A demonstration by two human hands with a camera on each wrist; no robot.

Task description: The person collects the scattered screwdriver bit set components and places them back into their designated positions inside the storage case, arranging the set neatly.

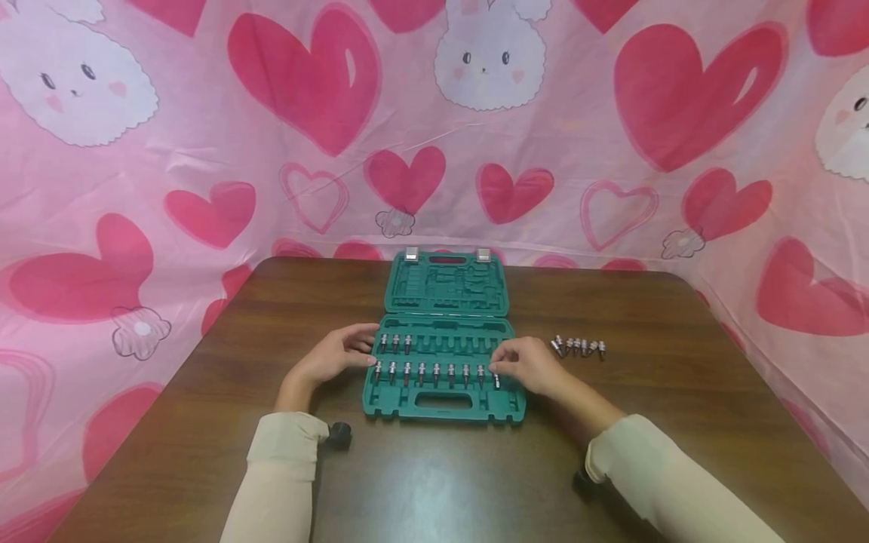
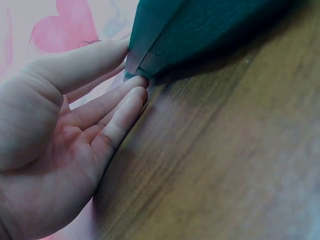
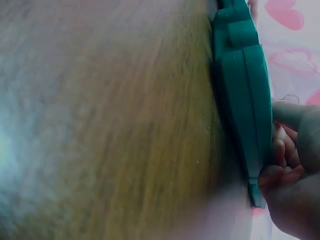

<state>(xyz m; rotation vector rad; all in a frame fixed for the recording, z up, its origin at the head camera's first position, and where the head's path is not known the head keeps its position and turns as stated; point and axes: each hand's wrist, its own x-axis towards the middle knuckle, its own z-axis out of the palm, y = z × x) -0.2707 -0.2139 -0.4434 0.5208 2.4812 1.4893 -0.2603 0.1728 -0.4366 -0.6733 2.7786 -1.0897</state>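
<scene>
A green plastic tool case point(image 1: 443, 411) lies unfolded on the table, its lid point(image 1: 448, 285) at the far side. Chrome bit sockets with dark tips sit in it: a near row point(image 1: 437, 372) along the front and three point(image 1: 396, 343) at the back row's left. My left hand point(image 1: 337, 351) touches the case's left edge with its fingers extended; the left wrist view shows the thumb and fingertips against the side wall. At the near row's right end, my right hand point(image 1: 528, 363) pinches a bit socket point(image 1: 497, 380). The right wrist view hides that socket behind the case wall.
Several loose bit sockets point(image 1: 577, 347) lie on the brown wooden table point(image 1: 434, 483) to the right of the case. Behind the table and at both sides hangs a pink cloth point(image 1: 434, 113) with hearts and rabbits.
</scene>
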